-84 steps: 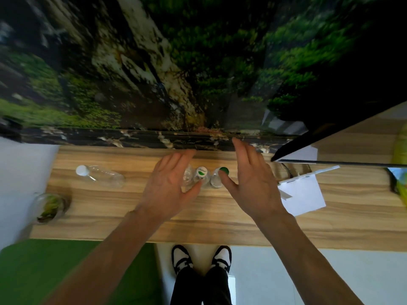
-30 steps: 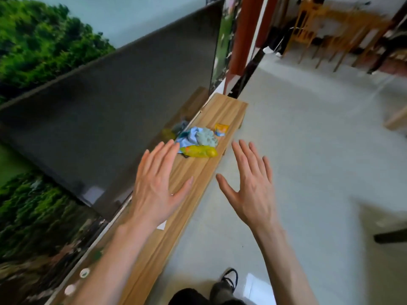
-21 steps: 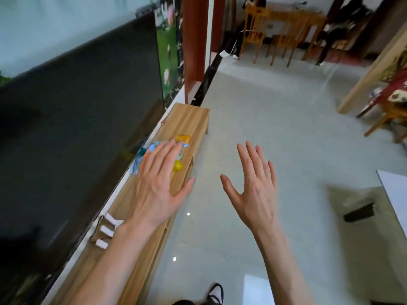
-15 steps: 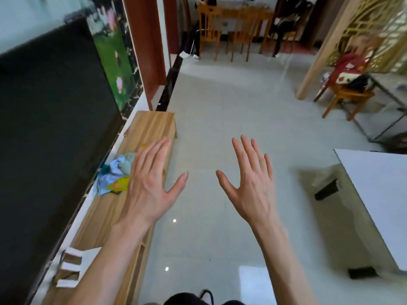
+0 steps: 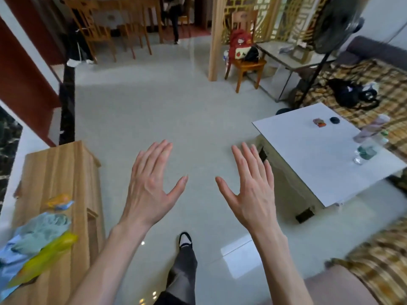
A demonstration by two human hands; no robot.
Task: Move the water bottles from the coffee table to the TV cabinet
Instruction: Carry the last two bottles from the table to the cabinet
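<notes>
The white coffee table [image 5: 312, 150] stands at the right. At its far right edge lie clear water bottles: one with a green label [image 5: 364, 153] and a taller pale pinkish one [image 5: 372, 128]. The wooden TV cabinet [image 5: 59, 168] runs along the left side. My left hand [image 5: 152, 186] and my right hand [image 5: 248, 188] are both raised over the floor between cabinet and table, palms down, fingers spread, holding nothing.
On the cabinet lie a blue-green cloth [image 5: 37, 234], a yellow toy [image 5: 46, 254] and a small orange item [image 5: 58, 200]. A small red object [image 5: 319, 122] and a black disc [image 5: 334, 119] sit on the table. Chairs, a fan stand [image 5: 317, 69] and a plaid sofa surround the tiled floor.
My view has swung right, away from the bottles set on the cabinet and the TV, toward the room; the coffee table has come into sight. Both hands stay open.
</notes>
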